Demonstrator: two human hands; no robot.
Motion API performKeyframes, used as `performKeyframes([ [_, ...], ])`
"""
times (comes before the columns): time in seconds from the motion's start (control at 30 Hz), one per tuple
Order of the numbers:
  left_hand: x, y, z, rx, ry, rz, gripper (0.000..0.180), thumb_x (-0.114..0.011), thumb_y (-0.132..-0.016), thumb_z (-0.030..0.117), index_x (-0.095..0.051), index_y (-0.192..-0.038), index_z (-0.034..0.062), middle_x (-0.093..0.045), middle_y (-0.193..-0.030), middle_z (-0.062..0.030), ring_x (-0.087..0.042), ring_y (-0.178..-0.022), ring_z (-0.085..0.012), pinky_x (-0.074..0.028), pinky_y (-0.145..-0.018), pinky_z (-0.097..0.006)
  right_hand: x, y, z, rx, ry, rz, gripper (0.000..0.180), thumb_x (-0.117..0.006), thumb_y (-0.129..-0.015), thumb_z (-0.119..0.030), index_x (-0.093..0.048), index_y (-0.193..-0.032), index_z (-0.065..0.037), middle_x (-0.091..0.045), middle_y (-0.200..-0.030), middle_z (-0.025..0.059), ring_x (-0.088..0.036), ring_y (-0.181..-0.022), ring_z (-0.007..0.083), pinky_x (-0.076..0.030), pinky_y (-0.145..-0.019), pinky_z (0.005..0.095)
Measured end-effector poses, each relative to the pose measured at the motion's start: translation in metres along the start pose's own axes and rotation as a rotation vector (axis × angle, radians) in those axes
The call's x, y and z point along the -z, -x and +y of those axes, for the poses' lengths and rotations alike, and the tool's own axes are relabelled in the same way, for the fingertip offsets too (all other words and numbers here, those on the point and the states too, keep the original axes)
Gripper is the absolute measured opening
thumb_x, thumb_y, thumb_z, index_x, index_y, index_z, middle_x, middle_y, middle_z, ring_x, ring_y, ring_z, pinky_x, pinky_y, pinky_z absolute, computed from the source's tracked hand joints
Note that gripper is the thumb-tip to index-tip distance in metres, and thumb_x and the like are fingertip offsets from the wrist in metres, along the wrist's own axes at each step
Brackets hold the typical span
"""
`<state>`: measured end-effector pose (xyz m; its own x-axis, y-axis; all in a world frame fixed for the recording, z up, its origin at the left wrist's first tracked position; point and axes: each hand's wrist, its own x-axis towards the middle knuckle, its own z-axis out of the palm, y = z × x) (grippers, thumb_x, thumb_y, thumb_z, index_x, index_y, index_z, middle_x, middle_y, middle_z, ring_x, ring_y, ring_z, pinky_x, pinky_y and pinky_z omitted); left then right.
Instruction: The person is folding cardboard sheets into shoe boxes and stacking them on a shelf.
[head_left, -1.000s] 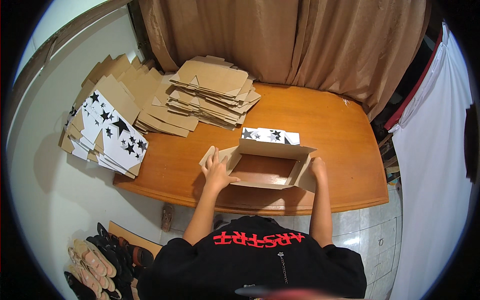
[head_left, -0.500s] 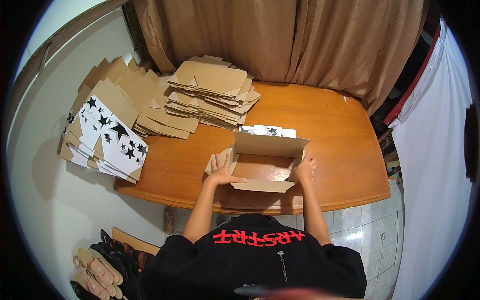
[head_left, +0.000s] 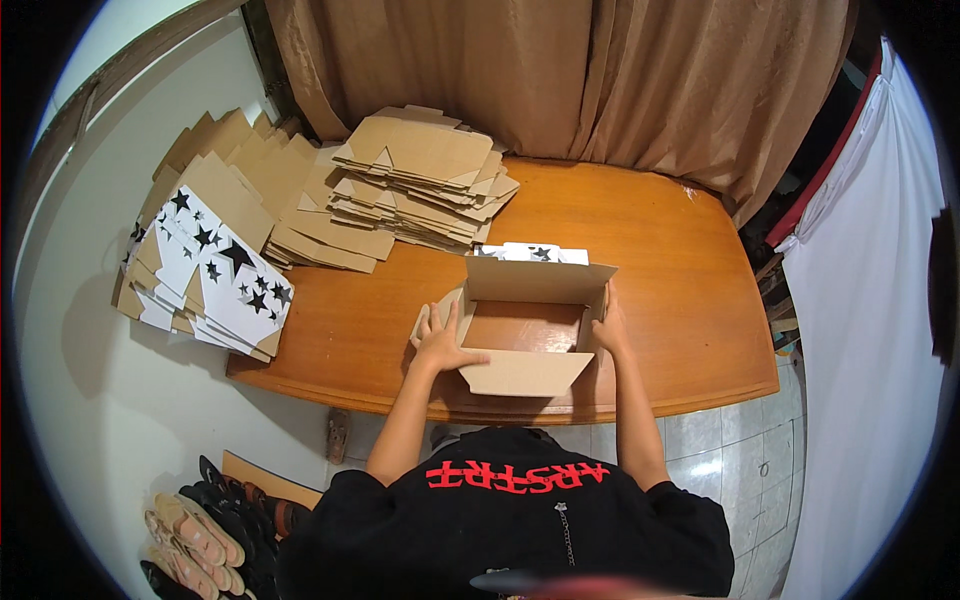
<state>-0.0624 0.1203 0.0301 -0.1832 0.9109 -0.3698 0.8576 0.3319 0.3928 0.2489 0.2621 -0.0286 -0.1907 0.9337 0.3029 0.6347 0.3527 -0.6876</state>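
Note:
An open cardboard box [head_left: 541, 283] stands on the wooden table in front of me, brown inside, with a white, star-printed piece showing behind its far wall. The tabletop is visible through its open middle. My left hand [head_left: 440, 345] holds the box's left side, fingers spread over that side and thumb reaching along the near flap. On the opposite side, my right hand [head_left: 611, 326] grips the right wall, its fingers along the outside. The near flap [head_left: 525, 374] leans outward toward me between both hands.
Flattened brown cartons [head_left: 405, 150] are piled at the table's back left. White, star-printed cartons [head_left: 225, 262] lean at its left end. A brown curtain [head_left: 520, 80] hangs behind the table [head_left: 680, 270]; a white cloth [head_left: 860, 300] hangs at right. Footwear [head_left: 205, 530] sits at lower left.
The near flap has tilted farther outward, showing more of its inner face. My right hand has shifted slightly up along the right wall, its fingers straighter. My left hand stays at the left side.

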Motion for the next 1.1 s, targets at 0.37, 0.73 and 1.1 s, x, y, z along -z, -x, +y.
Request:
performKeyframes([
  [0.37,-0.008,-0.016,-0.016,0.014,0.119,0.234,0.072,-0.065,-0.076,0.028,-0.029,-0.138,0.0204,-0.020,-0.142,-0.0172,-0.020,-0.129,-0.0365,-0.026,-0.099,-0.055,0.005,0.008,0.002,-0.008,-0.153,-0.069,0.069,-0.052,-0.066,0.015,-0.039,-0.127,-0.013,-0.051,-0.113,0.0185,-0.061,-0.090,0.0246,-0.050,-0.071,0.0334],
  [0.73,-0.007,-0.016,-0.004,-0.057,0.126,0.371,0.082,-0.069,-0.068,0.014,-0.026,-0.139,0.0110,-0.022,-0.145,-0.0175,-0.024,-0.130,-0.0376,-0.021,-0.104,-0.052,0.021,0.016,-0.014,0.030,0.089,-0.085,0.050,-0.064,-0.063,0.002,-0.055,-0.111,-0.009,-0.051,-0.110,0.0220,-0.050,-0.104,0.0378,-0.042,-0.089,0.0389],
  [1.1,-0.015,-0.025,0.050,-0.357,-0.102,-0.003,0.133,-0.063,-0.042,0.079,-0.009,-0.144,0.0132,0.012,-0.145,-0.0252,0.016,-0.133,-0.0420,0.008,-0.099,-0.064,0.023,0.042,0.002,-0.029,0.119,0.235,0.048,-0.063,-0.076,-0.024,-0.052,-0.117,-0.003,-0.043,-0.123,0.0264,-0.047,-0.110,0.0381,-0.039,-0.092,0.0427],
])
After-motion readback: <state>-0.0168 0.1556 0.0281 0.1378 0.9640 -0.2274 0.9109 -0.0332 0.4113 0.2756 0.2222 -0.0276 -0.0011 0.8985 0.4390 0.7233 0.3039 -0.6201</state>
